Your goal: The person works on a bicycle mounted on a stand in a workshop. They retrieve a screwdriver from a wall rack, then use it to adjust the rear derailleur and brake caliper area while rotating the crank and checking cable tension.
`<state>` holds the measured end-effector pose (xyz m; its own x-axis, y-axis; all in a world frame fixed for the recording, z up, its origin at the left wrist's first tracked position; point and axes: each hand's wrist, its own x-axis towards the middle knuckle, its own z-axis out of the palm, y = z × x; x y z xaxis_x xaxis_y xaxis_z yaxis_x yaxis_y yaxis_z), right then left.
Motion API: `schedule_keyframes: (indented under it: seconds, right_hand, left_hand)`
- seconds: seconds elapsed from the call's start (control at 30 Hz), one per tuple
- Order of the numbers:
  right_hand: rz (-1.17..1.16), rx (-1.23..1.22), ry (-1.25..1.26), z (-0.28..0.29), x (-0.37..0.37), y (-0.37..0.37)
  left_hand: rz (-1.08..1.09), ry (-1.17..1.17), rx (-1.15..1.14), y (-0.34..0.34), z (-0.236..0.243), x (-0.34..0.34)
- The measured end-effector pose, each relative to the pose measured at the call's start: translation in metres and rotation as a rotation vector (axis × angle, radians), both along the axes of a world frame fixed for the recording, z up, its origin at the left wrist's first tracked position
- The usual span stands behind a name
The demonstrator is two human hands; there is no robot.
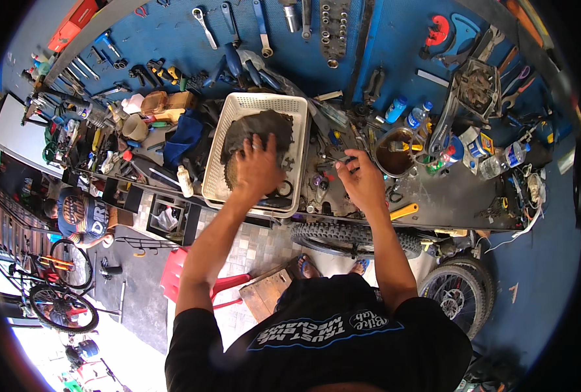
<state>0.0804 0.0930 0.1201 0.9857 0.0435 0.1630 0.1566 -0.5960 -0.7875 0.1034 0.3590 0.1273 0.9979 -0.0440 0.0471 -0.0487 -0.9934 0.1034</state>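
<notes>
My left hand (258, 166) lies on a dark grey cloth (254, 121) inside a white plastic basket (258, 99), fingers spread over it. Beside that hand, a toothed metal part (230, 176) shows partly beneath the cloth, with small dark metal parts at the basket's right. To the right of the basket, my right hand (360, 176) is raised near the bench, fingers closed on a slim metal tool with a dark handle (346, 158), too small to identify. A bowl of brown liquid (392, 157) and a yellow-handled tool (403, 211) are near it.
Tools hang on a blue board (408, 39). Bottles (489, 166) and clutter crowd the bench (450, 196). A tire (329, 232) is below its edge. A red stool (176, 268) and wooden box (264, 294) stand below. Another person (81, 215) is at left near bicycles (62, 300).
</notes>
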Motion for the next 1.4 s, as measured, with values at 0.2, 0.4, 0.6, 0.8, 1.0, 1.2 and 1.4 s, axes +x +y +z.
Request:
schedule_keyframes:
  seconds: [0.2, 0.4, 0.6, 0.8, 1.0, 1.2, 1.4]
  right_hand:
    - [0.048, 0.051, 0.087, 0.008, 0.001, 0.001]
    - [0.17, 0.054, 0.02, 0.011, 0.003, 0.019]
    - [0.28, -0.037, -0.088, 0.019, 0.009, 0.045]
    - [0.344, -0.057, -0.169, 0.016, 0.007, 0.063]
    - [0.384, -0.163, -0.209, 0.015, -0.007, 0.075]
    - [0.739, -0.369, -0.473, -0.015, -0.006, 0.137]
    - [0.829, -0.769, -0.666, -0.059, 0.039, 0.19]
  left_hand:
    - [0.075, -0.256, -0.234, 0.073, 0.05, 0.034]
    - [0.13, -0.277, -0.226, 0.105, 0.066, 0.043]
    - [0.098, -0.243, -0.257, 0.093, 0.065, 0.041]
    - [0.088, -0.257, -0.262, 0.1, 0.065, 0.039]
    - [0.091, -0.246, -0.254, 0.089, 0.069, 0.031]
    - [0.035, -0.197, -0.238, 0.075, 0.069, 0.025]
    - [-0.045, -0.218, -0.229, 0.082, 0.063, 0.022]
